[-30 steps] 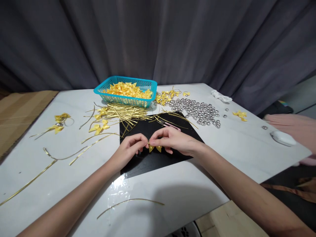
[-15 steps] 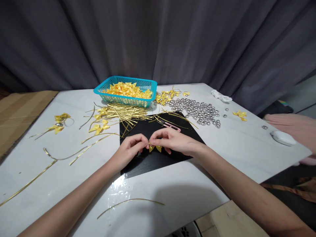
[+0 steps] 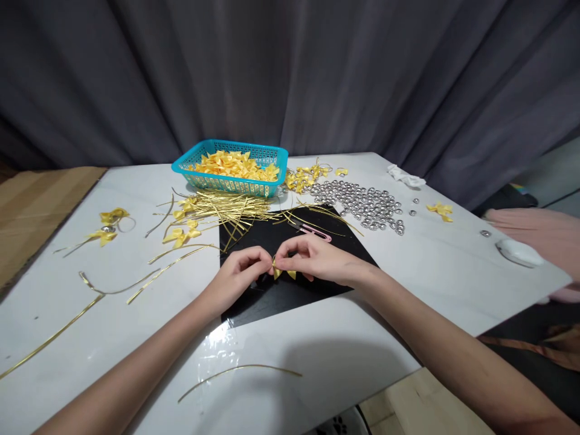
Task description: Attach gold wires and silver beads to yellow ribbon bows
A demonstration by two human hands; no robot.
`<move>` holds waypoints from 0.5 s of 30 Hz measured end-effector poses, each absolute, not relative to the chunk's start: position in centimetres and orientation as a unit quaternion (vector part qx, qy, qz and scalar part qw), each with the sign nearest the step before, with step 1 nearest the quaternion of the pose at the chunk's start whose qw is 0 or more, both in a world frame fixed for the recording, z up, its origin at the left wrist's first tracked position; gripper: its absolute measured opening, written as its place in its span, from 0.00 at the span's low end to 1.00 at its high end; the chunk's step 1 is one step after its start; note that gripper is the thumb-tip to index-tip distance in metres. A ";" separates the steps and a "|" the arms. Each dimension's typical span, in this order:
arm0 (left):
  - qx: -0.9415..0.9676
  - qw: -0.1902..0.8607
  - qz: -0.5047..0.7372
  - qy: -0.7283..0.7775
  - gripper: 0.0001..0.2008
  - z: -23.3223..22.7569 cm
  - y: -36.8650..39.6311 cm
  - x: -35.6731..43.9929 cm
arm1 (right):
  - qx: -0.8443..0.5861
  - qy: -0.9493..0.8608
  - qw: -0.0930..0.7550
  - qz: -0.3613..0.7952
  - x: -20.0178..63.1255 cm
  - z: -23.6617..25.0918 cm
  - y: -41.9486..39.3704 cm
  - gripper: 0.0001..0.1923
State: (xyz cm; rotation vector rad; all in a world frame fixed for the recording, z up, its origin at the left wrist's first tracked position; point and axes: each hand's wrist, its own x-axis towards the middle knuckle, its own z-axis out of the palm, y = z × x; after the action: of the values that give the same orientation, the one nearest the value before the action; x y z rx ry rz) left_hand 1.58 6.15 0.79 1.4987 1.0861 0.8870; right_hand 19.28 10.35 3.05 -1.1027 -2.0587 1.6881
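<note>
- A white table [image 3: 408,284] is seen before a grey curtain [image 3: 317,72], with a black mat [image 3: 290,296] laid at its middle, under both hands.
- A teal basket [image 3: 226,181] heaped with yellow bows is set at the far edge; a sheaf of gold wire ties [image 3: 217,208] is spread just near of it, and a heap of silver bells [image 3: 362,205] is scattered to the right.
- Loose gold strips and finished bows are left on the left part of the table.
- Against the pictures of a second ago almost nothing is changed: both hands are kept in the same place over the mat, and only the fingertips are shifted slightly, so the work is judged to be fine fiddling at the bow's knot.
- The left hand [image 3: 235,278] is closed narrowly, thumb and forefinger pinching the left side of the small yellow ribbon bow [image 3: 283,273].
- The right hand [image 3: 317,260] is likewise pinched on the bow's top, its other fingers curled.
- The bow is held between the two hands just above the mat; two short satin tails are seen hanging below the fingertips, the rest being hidden.
</note>
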 end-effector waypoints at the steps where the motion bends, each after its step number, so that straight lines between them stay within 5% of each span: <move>1: 0.632 0.506 0.378 0.450 0.11 0.7 6.2 1.6 | -0.375 -0.713 0.133 0.577 19.4 3.3 10.3 0.16; 6: 0.627 0.362 0.453 0.520 0.12 -0.3 6.4 1.7 | -0.332 -0.737 0.136 0.573 21.4 5.5 11.1 0.10; 11: 0.752 0.194 0.322 0.541 0.11 -1.2 6.2 2.4 | -0.350 -0.755 -0.008 0.554 23.4 6.6 12.2 0.09; 15: 0.758 0.170 0.292 0.557 0.09 -1.3 6.2 2.5 | -0.367 -0.766 -0.033 0.527 22.7 5.9 11.8 0.07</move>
State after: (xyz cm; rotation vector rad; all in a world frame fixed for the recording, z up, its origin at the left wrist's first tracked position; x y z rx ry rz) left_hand 2.54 6.19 -1.32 2.1551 1.5834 0.8309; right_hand 22.65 11.83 5.91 -1.1760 -2.4588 1.6895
